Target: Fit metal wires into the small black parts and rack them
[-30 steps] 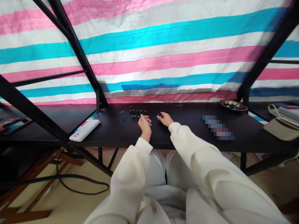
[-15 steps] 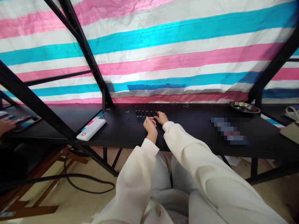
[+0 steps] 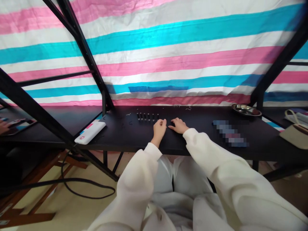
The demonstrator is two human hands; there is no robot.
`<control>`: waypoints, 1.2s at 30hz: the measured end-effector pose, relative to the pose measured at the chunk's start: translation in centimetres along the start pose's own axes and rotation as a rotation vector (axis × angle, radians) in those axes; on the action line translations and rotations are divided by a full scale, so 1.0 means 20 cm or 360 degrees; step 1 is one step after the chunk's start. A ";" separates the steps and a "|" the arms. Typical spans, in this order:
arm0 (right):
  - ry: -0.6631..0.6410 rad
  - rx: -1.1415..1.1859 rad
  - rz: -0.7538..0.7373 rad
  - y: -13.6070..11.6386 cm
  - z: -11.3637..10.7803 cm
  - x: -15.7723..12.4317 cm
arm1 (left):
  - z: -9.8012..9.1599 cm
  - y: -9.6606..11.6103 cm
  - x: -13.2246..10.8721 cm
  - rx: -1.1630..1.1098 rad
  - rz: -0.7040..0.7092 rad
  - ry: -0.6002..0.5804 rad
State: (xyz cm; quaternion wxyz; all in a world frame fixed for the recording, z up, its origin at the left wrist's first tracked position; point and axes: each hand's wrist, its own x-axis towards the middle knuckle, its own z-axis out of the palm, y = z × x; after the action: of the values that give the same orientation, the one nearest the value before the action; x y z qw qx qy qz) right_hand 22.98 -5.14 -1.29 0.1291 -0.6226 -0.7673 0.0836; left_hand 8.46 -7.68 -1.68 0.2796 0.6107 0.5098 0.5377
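Several small dark cylinders with pale ends (image 3: 148, 117) stand in a row on the black table (image 3: 134, 136). Just in front of the row's right end is my left hand (image 3: 159, 130), its fingers curled together; whatever they may hold is hidden. To the right, apart from the row, my right hand (image 3: 178, 125) hovers low over or rests on the tabletop, palm down, with thumb and fingers apart. I see nothing in it.
A white flat device (image 3: 90, 132) lies to the left and a shiny metal dish (image 3: 246, 110) at the back right. Nearer on the right is a pixelated object (image 3: 229, 133), then a beige bag (image 3: 295, 136). Black frame bars (image 3: 88, 57) slant beside the table. Another person's hand (image 3: 3, 125) shows far left.
My right hand has moved right, away from the row's end, and its fingers have spread. My left hand has shifted slightly right and curled more. The view has shifted a little.
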 end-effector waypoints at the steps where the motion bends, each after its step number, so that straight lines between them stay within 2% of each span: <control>1: 0.0012 -0.0047 0.0035 0.04 -0.02 -0.05 | 0.01 0.00 -0.01 0.0207 0.0167 -0.0138; 4: 0.0108 -0.0181 0.0161 0.13 -0.05 -0.18 | 0.03 -0.01 -0.03 0.0679 0.0573 -0.0506; 6: 0.0174 -0.0227 0.0219 0.18 -0.05 -0.25 | 0.03 -0.01 -0.04 0.0857 0.0696 -0.0648; 10: 0.0121 -0.0180 0.0191 0.22 -0.03 -0.33 | 0.04 -0.01 -0.04 0.1084 0.0724 -0.0812; 16: 0.0007 -0.0125 0.0189 0.22 -0.02 -0.32 | 0.05 0.02 -0.04 0.1358 0.0602 -0.1066; 24: -0.0023 -0.0143 0.0194 0.23 -0.02 -0.32 | 0.06 0.00 -0.03 0.1441 0.0580 -0.1114; 36: -0.0006 -0.0139 0.0195 0.23 -0.02 -0.32 | 0.06 -0.02 -0.01 0.1311 0.0525 -0.1093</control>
State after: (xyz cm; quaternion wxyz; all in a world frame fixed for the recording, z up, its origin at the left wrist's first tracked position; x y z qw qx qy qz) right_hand 28.52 -10.44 -2.83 0.0949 -0.6733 -0.7309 0.0589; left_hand 9.43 -7.56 -2.41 0.0801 0.8811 0.4551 0.1011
